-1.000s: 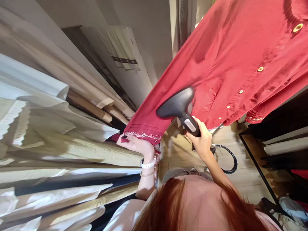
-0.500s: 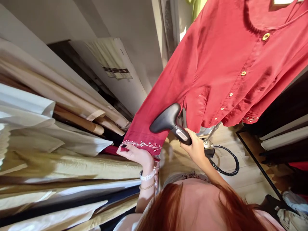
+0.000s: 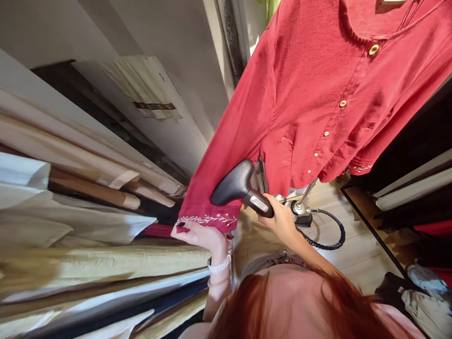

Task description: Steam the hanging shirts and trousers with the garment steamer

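You've got one red cloth shirt (image 3: 303,89) hanging up front, five round gold-tone buttons (image 3: 343,103) showing. Your left grip (image 3: 201,236) pinches one cuff (image 3: 197,205) with white leafy embroidery (image 3: 212,220); your right grip (image 3: 279,221) wraps around one smooth black steamer (image 3: 243,187), its rounded head (image 3: 228,184) over that sleeve (image 3: 229,146). One ribbed black hose (image 3: 343,233) loops below.

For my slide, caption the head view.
Left hand holds a red shirt by its embroidered cuff; right hand holds a black steamer over the sleeve.
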`<state>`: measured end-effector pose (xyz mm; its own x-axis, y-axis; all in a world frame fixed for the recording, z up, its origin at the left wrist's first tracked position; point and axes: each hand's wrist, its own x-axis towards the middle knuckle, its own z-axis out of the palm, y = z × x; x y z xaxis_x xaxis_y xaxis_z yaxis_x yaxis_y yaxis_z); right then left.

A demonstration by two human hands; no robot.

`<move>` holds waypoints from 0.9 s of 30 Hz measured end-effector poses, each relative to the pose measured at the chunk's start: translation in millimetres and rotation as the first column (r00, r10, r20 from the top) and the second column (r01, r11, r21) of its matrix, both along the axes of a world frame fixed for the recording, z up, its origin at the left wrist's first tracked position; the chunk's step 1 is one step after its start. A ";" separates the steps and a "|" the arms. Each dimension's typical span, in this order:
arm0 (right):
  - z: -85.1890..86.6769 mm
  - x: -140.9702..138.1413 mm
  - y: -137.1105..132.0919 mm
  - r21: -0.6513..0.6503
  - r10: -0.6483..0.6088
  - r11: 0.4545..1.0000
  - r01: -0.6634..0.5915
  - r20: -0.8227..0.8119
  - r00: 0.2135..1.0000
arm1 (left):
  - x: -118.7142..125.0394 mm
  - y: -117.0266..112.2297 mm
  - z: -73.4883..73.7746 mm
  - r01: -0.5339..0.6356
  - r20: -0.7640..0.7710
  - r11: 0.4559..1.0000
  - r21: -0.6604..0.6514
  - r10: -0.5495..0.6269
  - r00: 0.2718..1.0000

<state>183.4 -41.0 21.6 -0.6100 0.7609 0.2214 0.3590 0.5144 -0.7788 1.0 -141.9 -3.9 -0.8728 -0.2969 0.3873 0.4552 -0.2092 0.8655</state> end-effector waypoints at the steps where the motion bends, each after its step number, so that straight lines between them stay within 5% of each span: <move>1: 1.8 0.8 0.2 0.011 0.004 1.000 -0.004 -0.005 1.000 | 0.1 0.7 0.1 0.005 -0.002 1.000 0.010 -0.005 1.000; 13: 77.2 -1.4 46.9 0.286 -0.128 0.936 0.205 -0.266 0.955 | 8.5 -5.0 18.4 0.059 0.008 0.995 0.080 -0.060 0.998; 20: 70.1 5.4 50.5 0.270 -0.170 0.939 0.215 -0.180 0.969 | 2.2 -6.9 28.9 0.092 0.019 0.995 0.033 -0.092 0.996; 27: 50.0 17.2 24.4 0.204 -0.134 0.970 0.134 -0.013 0.991 | 0.5 -5.0 21.8 0.201 0.013 0.978 0.053 -0.202 0.979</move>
